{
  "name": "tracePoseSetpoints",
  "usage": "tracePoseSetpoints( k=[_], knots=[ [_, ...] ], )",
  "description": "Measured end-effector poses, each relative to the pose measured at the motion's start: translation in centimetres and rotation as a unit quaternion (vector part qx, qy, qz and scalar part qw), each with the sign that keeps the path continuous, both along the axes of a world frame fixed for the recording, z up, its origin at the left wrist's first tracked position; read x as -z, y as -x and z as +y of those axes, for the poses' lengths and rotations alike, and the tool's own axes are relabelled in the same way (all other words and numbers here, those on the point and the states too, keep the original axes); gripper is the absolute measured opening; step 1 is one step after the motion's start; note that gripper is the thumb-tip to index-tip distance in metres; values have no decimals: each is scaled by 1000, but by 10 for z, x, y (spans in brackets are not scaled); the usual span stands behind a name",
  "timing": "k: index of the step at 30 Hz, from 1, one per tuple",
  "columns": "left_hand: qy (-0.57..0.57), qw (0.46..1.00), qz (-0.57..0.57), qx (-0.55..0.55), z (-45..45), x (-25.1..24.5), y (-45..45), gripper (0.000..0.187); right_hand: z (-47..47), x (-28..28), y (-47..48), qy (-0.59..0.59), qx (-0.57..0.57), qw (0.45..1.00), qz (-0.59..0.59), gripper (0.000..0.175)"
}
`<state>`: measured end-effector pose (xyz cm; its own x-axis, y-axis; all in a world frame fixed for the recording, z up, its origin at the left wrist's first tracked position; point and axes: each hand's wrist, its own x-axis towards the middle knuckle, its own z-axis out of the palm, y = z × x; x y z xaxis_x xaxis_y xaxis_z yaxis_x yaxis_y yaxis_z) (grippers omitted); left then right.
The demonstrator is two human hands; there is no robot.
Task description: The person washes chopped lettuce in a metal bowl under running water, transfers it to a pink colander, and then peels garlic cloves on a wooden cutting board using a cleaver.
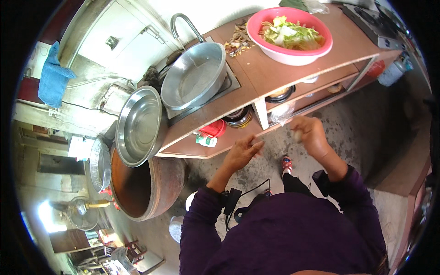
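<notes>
My left hand [243,153] is raised over the floor in front of the counter, fingers bent and partly blurred. To its right, my right hand [309,132] is curled, with a small pale patch at its fingertips that is too blurred to name. The hands are apart. Beyond them on the counter stands a pink and white plastic basin [292,59] holding torn leafy greens [287,32]. Vegetable scraps [239,39] lie to the left of that basin. A large metal basin [196,75] sits at the sink, beneath a curved faucet [185,20].
Another metal basin [139,127] is at the counter's left end, above a large earthen vat [165,189]. A clear plastic bag [282,114], pots [239,118] and a red item [213,129] occupy the lower shelves. A gas stove [369,20] stands at the far right.
</notes>
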<state>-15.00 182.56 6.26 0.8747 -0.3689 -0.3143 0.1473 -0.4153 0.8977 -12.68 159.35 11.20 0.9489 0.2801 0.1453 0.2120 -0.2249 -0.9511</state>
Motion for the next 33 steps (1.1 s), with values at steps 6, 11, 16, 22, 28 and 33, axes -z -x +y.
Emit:
tracePoseSetpoints(
  k=[6,11,16,22,28,33],
  knots=[
    [360,921,103,-112,-65,-67,-53,24,32,-14,-68,221,-37,946,-233,16],
    [297,936,14,-191,-70,-69,-81,21,50,-16,-111,162,-47,960,-225,23],
    [254,929,-130,-234,-22,-94,-91,20,84,-35,-123,97,-77,951,-282,27],
    [-69,909,-197,-361,189,-136,-84,7,119,-30,-145,155,-90,953,-243,25],
    [-406,885,-10,-229,366,-83,-101,21,168,-3,-141,189,-162,947,-201,18],
    [-591,804,-50,43,416,-3,-122,28,197,6,-138,209,-210,938,-178,12]
  ],
)
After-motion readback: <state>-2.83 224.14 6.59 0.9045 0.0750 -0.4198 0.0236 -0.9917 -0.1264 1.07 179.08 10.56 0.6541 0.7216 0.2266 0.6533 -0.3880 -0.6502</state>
